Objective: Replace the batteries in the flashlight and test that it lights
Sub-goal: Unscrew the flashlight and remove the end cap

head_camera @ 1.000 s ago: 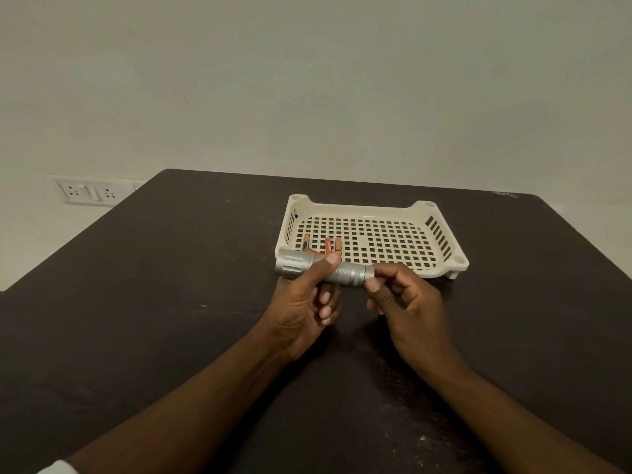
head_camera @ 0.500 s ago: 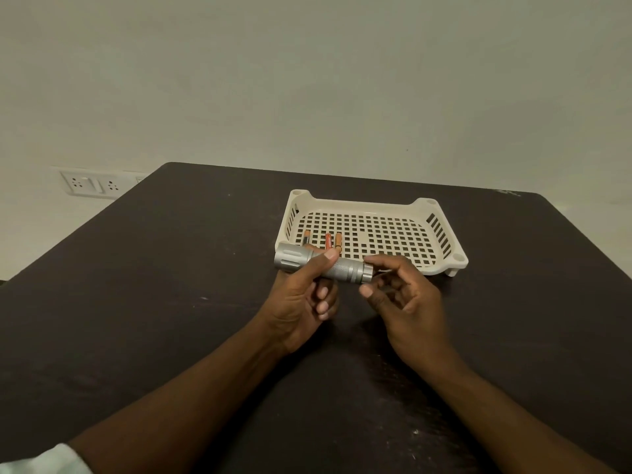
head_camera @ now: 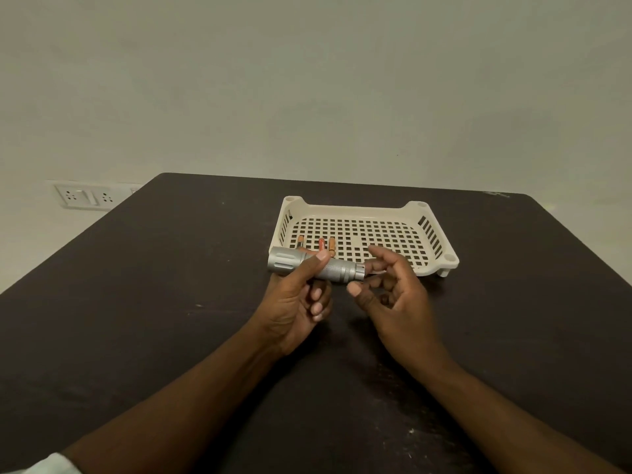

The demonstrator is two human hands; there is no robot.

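Observation:
My left hand grips the silver flashlight around its barrel, thumb across the top. It holds it level just in front of the basket, with the wide head pointing left. My right hand sits at the tail end with its fingers loosely curved. The index finger is lifted above the tail and the thumb lies just below, apart from the metal. Three orange batteries lie in the near left part of the cream basket, partly hidden behind the flashlight.
The slotted cream basket stands on a dark table at centre back. A wall socket plate is on the wall at the left. A white sleeve edge shows at the bottom left.
My right hand has loosened from a pinch on the tail end; its index finger lifted and its thumb dropped away. The flashlight and left hand stay in about the same place.

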